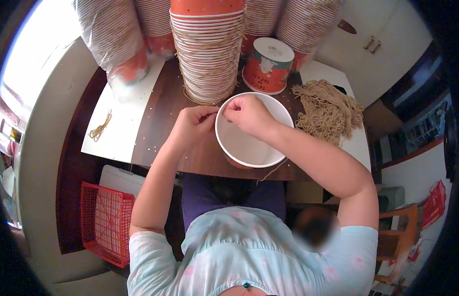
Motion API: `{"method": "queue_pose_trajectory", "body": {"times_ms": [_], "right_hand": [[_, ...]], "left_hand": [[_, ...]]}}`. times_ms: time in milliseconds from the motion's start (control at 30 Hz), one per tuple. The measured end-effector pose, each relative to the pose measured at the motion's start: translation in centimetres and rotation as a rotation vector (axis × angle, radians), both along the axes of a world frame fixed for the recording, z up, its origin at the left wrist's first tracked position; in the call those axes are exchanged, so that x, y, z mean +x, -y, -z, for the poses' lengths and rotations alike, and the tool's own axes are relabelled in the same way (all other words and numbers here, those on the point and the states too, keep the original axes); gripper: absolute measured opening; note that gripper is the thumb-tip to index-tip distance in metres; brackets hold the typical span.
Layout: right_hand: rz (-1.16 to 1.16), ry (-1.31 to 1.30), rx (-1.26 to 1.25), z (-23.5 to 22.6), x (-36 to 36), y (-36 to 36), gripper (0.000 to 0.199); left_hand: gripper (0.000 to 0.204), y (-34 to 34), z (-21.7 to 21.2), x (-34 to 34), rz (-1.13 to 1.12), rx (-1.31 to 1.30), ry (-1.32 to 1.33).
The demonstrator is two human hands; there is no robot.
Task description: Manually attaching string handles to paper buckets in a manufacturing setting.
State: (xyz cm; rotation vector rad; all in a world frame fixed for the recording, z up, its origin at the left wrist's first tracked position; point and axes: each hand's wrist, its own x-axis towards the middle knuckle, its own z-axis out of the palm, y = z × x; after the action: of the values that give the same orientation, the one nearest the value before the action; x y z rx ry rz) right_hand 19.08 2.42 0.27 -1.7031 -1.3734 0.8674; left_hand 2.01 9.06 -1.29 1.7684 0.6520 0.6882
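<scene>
- Two bare hands busy at one bucket (254, 145), mouth up & tilted toward the wearer, white inside, at the table's (160, 111) near edge; clock centred on it from here
- L hand (196, 123) at 9 to 10 o'clock, outside the rim, thumb & fingertips drawn together right by the wall; can't tell what, if anything, is btwn them
- R hand (249, 116) comes over the rim from 3 o'clock, fingers curled just inside the wall at 10 to 11; tips partly hidden, so can't tell if they grasp wall or cord
- Thin cord end (274, 171) hangs out at 5 o'clock, below the rim
- Big tangled cord pile (328, 111) sits at 2 to 3 o'clock, table's R side
- Upside-down orange bucket w/ green band (268, 71) at 12 to 1, close by
- Tall nested stack (210, 56) at 11, cord strands round its rims; more wrapped stacks (111, 42) at 10, others back at approx 12 to 1
- Small cord bundle (100, 127) at 9, well apart, on the white table part
- Red basket (106, 224) down at 8, lower than the tabletop
</scene>
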Motion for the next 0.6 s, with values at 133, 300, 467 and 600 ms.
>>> {"method": "queue_pose_trajectory", "body": {"times_ms": [133,300,467,600], "right_hand": [[-0.005,-0.038,-0.078,-0.5,-0.4,1.2,0.01],[-0.061,-0.106,-0.165,-1.9,-0.2,3.4,0.012],[-0.143,-0.226,-0.346,-4.3,0.5,5.2,0.024],[-0.259,-0.368,-0.365,-5.1,0.8,7.4,0.053]], "left_hand": [[0.018,1.7,-1.9,-0.4,0.01,0.236,-0.13],[0.015,4.5,-2.3,-0.3,-0.054,0.506,-0.182],[0.012,6.9,-2.1,-0.2,-0.198,0.181,-0.135],[0.01,6.8,0.4,-1.9,-0.164,-0.23,0.106]]}}
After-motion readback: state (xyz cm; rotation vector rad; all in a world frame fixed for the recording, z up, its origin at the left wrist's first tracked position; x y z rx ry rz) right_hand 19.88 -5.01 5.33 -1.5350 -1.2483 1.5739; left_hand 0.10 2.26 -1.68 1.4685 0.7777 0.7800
